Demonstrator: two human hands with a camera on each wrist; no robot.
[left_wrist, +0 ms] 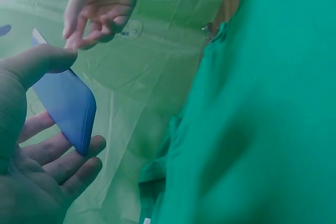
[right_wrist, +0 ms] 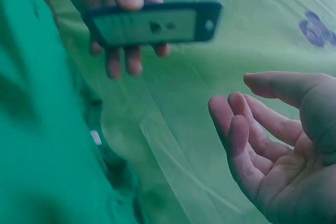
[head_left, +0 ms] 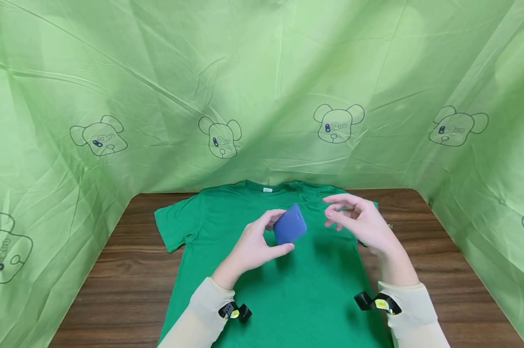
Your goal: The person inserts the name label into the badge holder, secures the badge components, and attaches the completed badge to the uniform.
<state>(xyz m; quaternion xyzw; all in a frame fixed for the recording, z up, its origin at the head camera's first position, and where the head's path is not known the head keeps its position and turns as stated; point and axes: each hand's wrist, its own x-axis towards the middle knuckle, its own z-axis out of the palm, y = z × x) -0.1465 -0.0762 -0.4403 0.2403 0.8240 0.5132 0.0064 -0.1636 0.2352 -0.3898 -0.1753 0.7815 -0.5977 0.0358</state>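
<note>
My left hand (head_left: 254,247) holds a flat blue card holder (head_left: 290,225) between thumb and fingers, tilted and raised over a green T-shirt (head_left: 305,290). From the right wrist view, the card holder (right_wrist: 147,26) shows a pale printed panel in a dark blue frame with a small slot at one end. Its plain blue back faces the left wrist camera. To the right of it my right hand (head_left: 361,220) hovers over the shirt, apart from the card holder. Its fingers are loosely bent with nothing between them.
The T-shirt lies spread on a dark wooden table (head_left: 127,275), collar at the far edge. Green sheeting (head_left: 262,96) with printed bear heads hangs round the back and both sides. Small dark devices are strapped on both wrists. Some small lettering (head_left: 389,225) shows beyond the right hand.
</note>
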